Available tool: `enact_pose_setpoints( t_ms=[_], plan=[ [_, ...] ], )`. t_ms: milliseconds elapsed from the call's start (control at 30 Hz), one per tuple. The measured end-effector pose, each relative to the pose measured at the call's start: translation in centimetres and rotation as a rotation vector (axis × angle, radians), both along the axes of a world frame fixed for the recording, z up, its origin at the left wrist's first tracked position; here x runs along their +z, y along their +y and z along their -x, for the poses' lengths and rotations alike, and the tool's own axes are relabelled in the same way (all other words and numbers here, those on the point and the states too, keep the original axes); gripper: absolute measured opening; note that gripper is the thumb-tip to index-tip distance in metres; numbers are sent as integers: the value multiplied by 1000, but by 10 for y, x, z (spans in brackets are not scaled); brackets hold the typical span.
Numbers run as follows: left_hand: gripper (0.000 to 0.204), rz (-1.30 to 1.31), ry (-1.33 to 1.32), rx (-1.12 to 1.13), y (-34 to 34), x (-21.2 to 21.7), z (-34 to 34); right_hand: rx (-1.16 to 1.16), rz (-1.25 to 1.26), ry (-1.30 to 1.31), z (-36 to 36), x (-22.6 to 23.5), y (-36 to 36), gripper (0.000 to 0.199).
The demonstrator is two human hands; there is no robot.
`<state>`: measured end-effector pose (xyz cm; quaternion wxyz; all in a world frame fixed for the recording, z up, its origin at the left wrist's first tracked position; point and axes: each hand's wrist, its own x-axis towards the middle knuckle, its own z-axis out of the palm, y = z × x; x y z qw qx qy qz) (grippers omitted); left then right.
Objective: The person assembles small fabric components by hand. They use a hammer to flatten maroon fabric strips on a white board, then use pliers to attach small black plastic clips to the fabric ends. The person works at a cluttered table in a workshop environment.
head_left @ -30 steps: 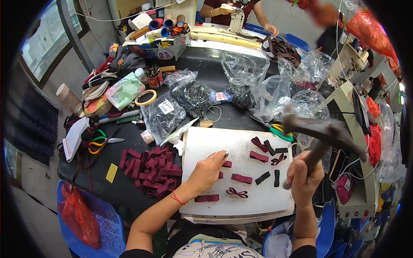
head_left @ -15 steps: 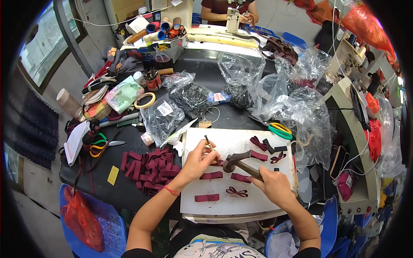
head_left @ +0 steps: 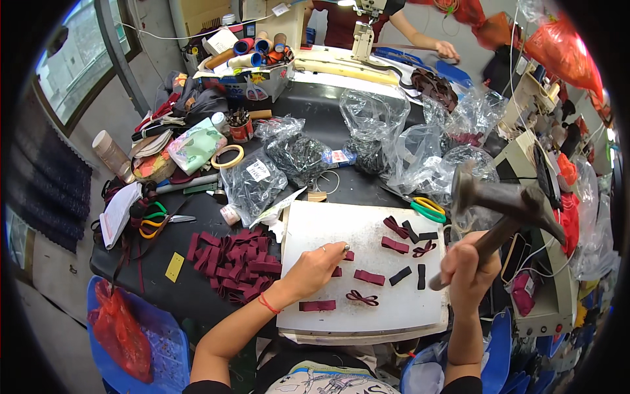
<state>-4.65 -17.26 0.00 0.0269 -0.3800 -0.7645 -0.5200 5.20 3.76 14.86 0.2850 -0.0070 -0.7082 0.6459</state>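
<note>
My right hand [head_left: 469, 269] is wrapped round the handle of a hammer [head_left: 502, 203], raised above the right side of a white board [head_left: 400, 315]. Over the board's middle, my left hand [head_left: 310, 270] pinches a small metal punch [head_left: 346, 247], of which only the top end shows. Beneath and beside those fingers lies a maroon ribbon piece [head_left: 350, 257], partly hidden. Around it on the board are a flat maroon bow [head_left: 369, 278], a looped maroon bow [head_left: 362, 298], another bow [head_left: 317, 305] and several short black strips [head_left: 400, 276].
A heap of maroon ribbon pieces [head_left: 230, 266] sits left of the board, near a yellow card [head_left: 174, 267] and scissors [head_left: 157, 220]. Behind the board are clear plastic bags [head_left: 256, 177] and green-yellow scissors [head_left: 426, 207]. A person's hand [head_left: 447, 51] shows beyond a sewing machine [head_left: 363, 39].
The hammer has risen from beside my left hand, up and to the right. My left hand has shifted slightly right and lower with the punch. The other person's arm has stretched out rightward.
</note>
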Motion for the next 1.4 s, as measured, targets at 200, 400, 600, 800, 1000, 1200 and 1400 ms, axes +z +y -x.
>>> enact_pose_setpoints(
  t_ms=[200, 400, 600, 800, 1000, 1200, 1400],
  plan=[
    [16, 31, -190, 72, 13, 6, 9, -48, -1133, -390, 7, -32, 18, 37],
    [15, -197, -538, 60, 17, 15, 4, -34, -1149, -525, -60, -46, 36, 40],
    [15, -154, -658, -113, 56, 9, -27, -58, -1183, -596, -84, -71, 36, 43],
    [15, -192, -739, -82, 56, -1, -25, -42, -1140, -609, -84, -79, 38, 43],
    [16, -69, -473, -115, 55, 5, -28, -72, -1076, -580, -84, -71, 39, 39],
    [17, 99, -97, -136, 53, 4, -40, -269, -206, -137, -78, -17, 37, 22],
    [16, 158, -69, -97, 61, 8, -34, -77, -1060, -493, -48, -32, 48, 37]
  ],
)
